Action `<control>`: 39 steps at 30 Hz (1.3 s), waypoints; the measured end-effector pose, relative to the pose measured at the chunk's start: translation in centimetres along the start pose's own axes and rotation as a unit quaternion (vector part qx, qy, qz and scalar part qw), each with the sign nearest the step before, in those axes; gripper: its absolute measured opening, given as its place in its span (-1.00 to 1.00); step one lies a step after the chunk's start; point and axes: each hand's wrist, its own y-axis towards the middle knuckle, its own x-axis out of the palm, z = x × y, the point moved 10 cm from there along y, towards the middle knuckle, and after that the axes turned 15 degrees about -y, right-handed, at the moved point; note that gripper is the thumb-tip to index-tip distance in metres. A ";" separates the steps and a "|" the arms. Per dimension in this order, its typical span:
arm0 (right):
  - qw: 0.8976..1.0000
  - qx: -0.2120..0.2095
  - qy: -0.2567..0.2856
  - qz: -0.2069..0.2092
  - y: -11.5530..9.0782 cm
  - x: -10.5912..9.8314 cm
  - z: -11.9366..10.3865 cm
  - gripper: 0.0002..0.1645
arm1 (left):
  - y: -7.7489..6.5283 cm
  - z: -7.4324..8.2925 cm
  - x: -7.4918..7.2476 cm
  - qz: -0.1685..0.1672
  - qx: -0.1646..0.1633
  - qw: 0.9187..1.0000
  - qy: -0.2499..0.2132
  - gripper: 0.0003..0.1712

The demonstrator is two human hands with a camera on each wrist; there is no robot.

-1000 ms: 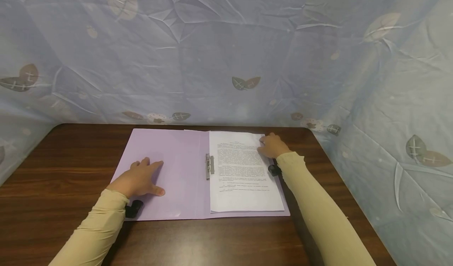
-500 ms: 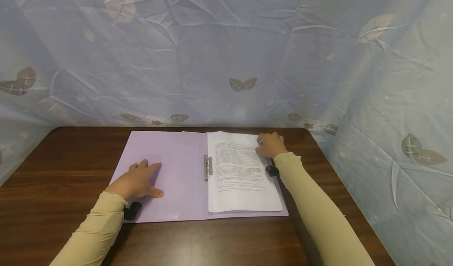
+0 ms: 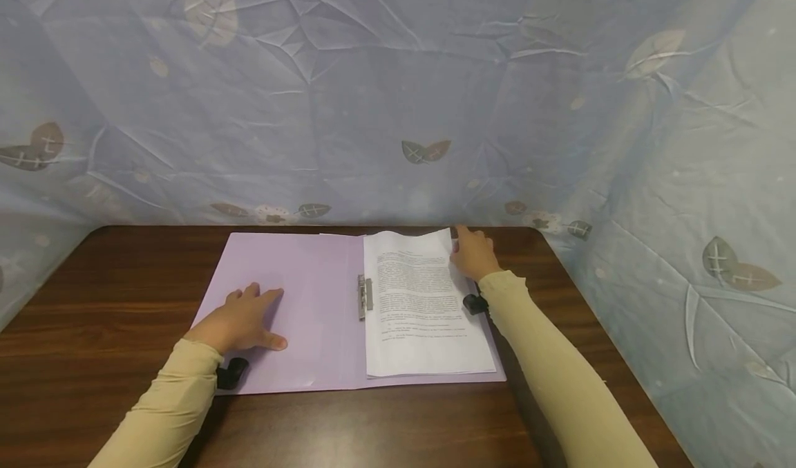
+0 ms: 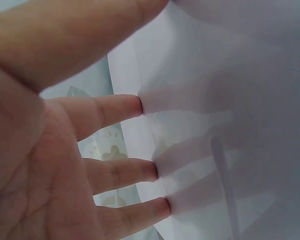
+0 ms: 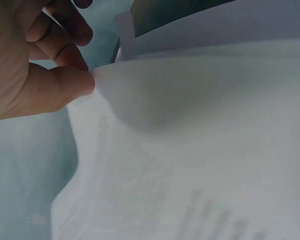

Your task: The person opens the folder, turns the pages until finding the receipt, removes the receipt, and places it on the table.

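Note:
A light purple file folder (image 3: 317, 343) lies open on the table, a metal clip (image 3: 362, 297) near its spine. On its right half sits a stack of printed paper sheets (image 3: 429, 354). My right hand (image 3: 474, 254) pinches the far right corner of the top paper sheet between thumb and finger, and that corner is lifted. The right wrist view shows the pinched sheet (image 5: 190, 145) bowing up, with thumb and fingertip meeting at its corner. My left hand (image 3: 239, 319) rests with spread fingers on the folder's left cover; in the left wrist view its fingertips (image 4: 149, 171) touch the smooth cover.
The dark brown wooden table (image 3: 112, 316) extends around the folder. A pale blue curtain (image 3: 348, 108) with a leaf print hangs behind it and along the right side. A black wrist camera (image 3: 233, 374) sits under the left wrist.
The top sheet's far right corner has risen, with my right hand gripping it and shifting slightly left and away. The left hand stays on the cover.

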 end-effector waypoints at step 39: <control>0.971 -0.007 0.224 -0.086 -7.4 0.3 4.6 -0.77 | 0.0 0.0 0.1 -0.002 0.004 1.000 0.001 0.25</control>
